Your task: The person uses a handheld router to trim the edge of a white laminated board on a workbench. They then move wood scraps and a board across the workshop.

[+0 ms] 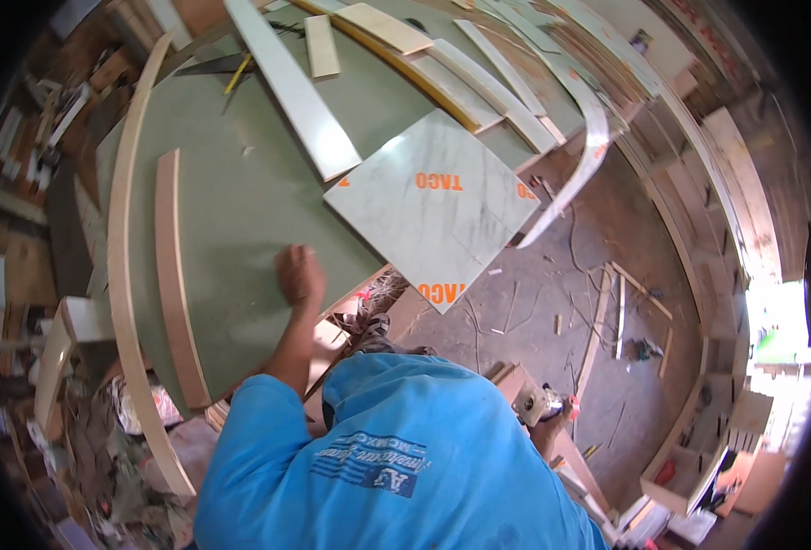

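Positions are read as on a clock face laid over the view, twelve at the top.

Handheld power tool (536, 403): located between four and five o'clock, low beside the body and off the counter (231, 202). The right hand (553, 427) appears closed around it; the torso hides part of this grip, so finger placement cannot be fully verified. The left hand (302, 273) is at nine o'clock over the counter, fingers curled, with no object showing in its grip. How tightly it is closed, and whether it touches the surface, cannot be told.

Recommended handling: keep the right grip firm around the tool body, with its working end directed away from the legs. Route any lead clear of the cables (598, 293) on the floor toward three o'clock (their connection to this tool cannot be confirmed). Before working on the square panel (433, 215), just above centre, support it well; one corner overhangs the counter edge.

Materials: the panel is smooth, pale and grey-veined like marble, with orange lettering. The counter is matt grey-green. At eleven o'clock lies a long, straight, glossy white board (295, 92); toward nine, a brown-faced strip (172, 266) with a pale edge.
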A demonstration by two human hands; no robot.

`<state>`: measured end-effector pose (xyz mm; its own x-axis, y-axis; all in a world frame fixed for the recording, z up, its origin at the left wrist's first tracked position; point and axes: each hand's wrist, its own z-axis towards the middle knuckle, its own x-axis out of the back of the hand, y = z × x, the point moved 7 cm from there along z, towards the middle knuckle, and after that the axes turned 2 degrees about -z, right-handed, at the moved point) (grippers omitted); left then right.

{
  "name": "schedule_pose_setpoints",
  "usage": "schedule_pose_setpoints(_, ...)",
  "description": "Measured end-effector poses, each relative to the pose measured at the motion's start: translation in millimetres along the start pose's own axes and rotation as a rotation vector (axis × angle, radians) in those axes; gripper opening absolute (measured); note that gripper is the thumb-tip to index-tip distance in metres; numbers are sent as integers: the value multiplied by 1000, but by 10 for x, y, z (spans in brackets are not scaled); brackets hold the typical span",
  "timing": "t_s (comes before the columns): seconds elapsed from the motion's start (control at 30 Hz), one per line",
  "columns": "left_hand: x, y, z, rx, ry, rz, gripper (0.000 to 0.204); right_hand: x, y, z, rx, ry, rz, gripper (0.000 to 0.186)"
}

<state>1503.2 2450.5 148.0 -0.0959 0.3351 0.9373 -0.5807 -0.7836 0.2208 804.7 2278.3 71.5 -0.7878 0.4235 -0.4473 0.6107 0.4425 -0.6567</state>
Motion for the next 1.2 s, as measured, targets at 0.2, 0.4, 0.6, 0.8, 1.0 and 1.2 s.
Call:
schedule_pose_setpoints(0.2, 332, -1110, 2, 227, 26, 177, 15, -340, 77, -404, 167, 0, 6, 45)
schedule_pose_setpoints(0.4, 373, -980, 369, 13, 315, 59, 16, -1039, 177, -901, 250, 137, 144, 43)
schedule_pose_setpoints(0.6, -76, 662, 845, -339, 149, -371, 30, -1556, -79, -867, 297, -47, 34, 31)
schedule_pose_setpoints(0.8, -636, 1737, 993, -509, -68, -364, 41, -2653, -283, -975, 526, -104, -161, 36)
schedule_pose_setpoints(1.0, -726, 1952, 960, -481, 4, -250, 37, -3396, -340, -643, 667, -193, -340, 39)
schedule_pose_setpoints(1.2, -716, 1890, 992, -465, 51, -203, 38, -3811, 103, -143, 625, -200, -332, 36)
